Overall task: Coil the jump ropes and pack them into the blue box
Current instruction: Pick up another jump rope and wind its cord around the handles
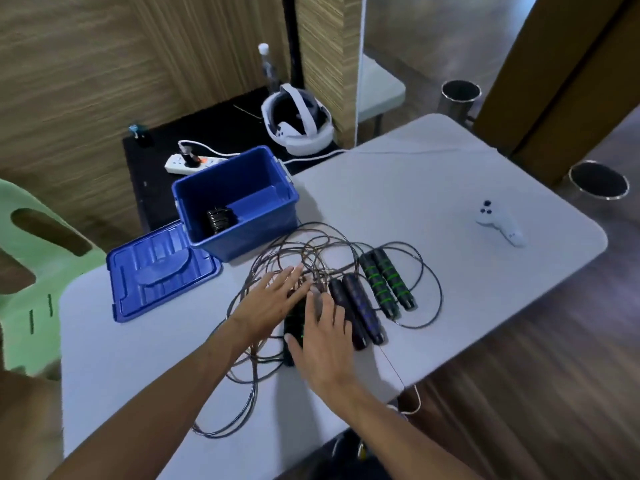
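Three pairs of handles can be made out on the table (pixel 398 188) amid tangled ropes (pixel 311 251): a green-banded pair (pixel 388 282) at about two o'clock from the hands, a dark pair (pixel 356 310) beside it, and a third pair (pixel 294 323) largely hidden under the palms. Both the left hand (pixel 273 299) and the right hand (pixel 325 341) are spread flat with fingers extended, nothing being grasped. The box (pixel 242 199) stands at eleven o'clock with its lid (pixel 159 271) off beside it; one coiled rope (pixel 220 220) is already inside. The cords are judged thin, springy and prone to snagging on neighbouring loops, the handles stiff and comparatively weighty. Hold would best be taken at a handle pair, the cord then being drawn free and wound.
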`<act>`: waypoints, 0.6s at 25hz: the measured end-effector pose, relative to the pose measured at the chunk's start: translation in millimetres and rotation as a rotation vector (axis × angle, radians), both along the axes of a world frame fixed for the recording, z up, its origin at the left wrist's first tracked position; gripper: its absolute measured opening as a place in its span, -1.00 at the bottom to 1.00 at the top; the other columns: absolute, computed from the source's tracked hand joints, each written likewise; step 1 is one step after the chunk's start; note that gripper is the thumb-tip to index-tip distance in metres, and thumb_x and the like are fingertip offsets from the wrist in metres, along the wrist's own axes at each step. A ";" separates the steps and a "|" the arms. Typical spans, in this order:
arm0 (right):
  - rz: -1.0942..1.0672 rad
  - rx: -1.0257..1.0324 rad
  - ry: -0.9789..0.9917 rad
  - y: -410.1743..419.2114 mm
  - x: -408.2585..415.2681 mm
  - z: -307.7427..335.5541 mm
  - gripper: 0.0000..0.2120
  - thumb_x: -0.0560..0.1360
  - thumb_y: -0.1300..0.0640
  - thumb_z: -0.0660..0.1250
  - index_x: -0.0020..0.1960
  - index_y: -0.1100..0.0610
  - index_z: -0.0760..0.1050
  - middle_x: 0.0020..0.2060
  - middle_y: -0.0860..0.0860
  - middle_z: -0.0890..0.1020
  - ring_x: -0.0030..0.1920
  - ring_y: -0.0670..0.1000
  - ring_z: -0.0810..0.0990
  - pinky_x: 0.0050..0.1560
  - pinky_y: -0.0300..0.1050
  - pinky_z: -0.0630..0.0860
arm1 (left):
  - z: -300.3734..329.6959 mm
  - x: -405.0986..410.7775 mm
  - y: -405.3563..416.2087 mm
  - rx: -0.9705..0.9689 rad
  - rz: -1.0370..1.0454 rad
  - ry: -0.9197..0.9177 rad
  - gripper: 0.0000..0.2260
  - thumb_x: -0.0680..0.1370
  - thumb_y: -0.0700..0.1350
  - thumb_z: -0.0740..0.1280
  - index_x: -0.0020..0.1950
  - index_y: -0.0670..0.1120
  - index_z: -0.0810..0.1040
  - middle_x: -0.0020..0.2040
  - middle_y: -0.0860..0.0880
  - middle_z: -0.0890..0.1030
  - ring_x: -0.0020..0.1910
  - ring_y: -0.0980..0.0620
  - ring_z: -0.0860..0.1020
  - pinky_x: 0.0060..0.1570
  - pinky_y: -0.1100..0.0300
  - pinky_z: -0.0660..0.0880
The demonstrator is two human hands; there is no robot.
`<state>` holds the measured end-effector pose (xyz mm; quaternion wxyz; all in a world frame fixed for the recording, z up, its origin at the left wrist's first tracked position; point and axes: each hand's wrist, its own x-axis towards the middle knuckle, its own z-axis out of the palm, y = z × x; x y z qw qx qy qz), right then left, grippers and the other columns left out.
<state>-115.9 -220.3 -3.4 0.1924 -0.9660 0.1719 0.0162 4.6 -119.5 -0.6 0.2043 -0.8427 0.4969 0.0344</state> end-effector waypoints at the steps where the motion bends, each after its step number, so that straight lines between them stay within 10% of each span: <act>1: -0.029 0.072 0.030 2.5 0.0 0.2 -0.07 0.38 -0.24 0.44 0.54 0.19 0.17 0.33 0.17 0.41 0.24 0.20 0.47 0.15 0.09 0.50 | 0.4 1.3 -1.1 0.039 -0.040 0.022 -0.18 0.47 -0.28 0.33 0.58 -0.09 -0.09 0.58 -0.20 -0.05 0.55 -0.17 0.05 0.45 -0.05 0.12; 6: -0.169 0.370 0.227 20.6 3.5 -19.5 0.11 0.42 -0.26 0.42 0.58 0.18 -0.24 0.46 0.17 0.16 0.45 0.24 0.22 0.40 0.11 0.28 | -1.3 12.5 -5.2 0.111 -0.242 0.035 -0.20 0.39 -0.16 0.46 0.52 -0.08 0.11 0.49 -0.16 0.26 0.42 -0.13 0.31 0.33 0.00 0.34; 15: -0.106 0.006 0.263 13.8 11.4 -39.0 -0.41 0.14 0.06 0.61 0.11 0.08 0.49 -0.17 0.06 0.60 -0.17 0.11 0.58 -0.15 0.04 0.49 | -20.9 10.0 -13.7 0.068 -0.191 0.076 -0.41 0.26 0.14 0.45 0.19 -0.05 0.37 -0.02 -0.09 0.52 -0.06 -0.10 0.49 -0.09 0.04 0.40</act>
